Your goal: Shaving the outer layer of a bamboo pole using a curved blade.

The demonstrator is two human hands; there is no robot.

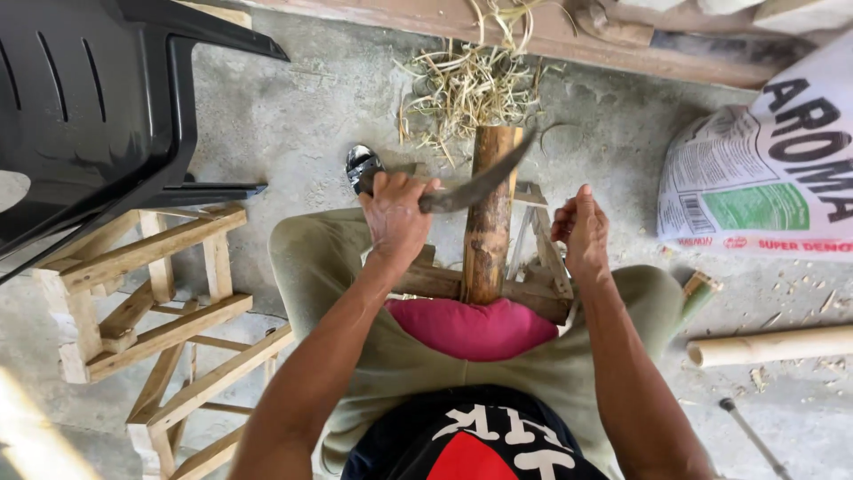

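Observation:
My left hand [395, 213] grips the handle of a curved dark knife [480, 187]. Its blade lies across the top of a round wooden post [489, 240] standing upright between my knees. My right hand [582, 236] is held just right of the post with its fingers curled closed and the thumb up; I cannot make out anything in it. I sit on a low wooden stool [542, 298] with a pink cushion [471, 329]. A heap of pale bamboo shavings [466, 84] lies on the concrete beyond the post.
A black plastic chair [89, 98] stands at the left, above a bare wooden frame [151, 302]. A printed white sack [764, 178] leans at the right. A pale bamboo pole [773, 345] and a thin metal rod [751, 436] lie on the floor at the right.

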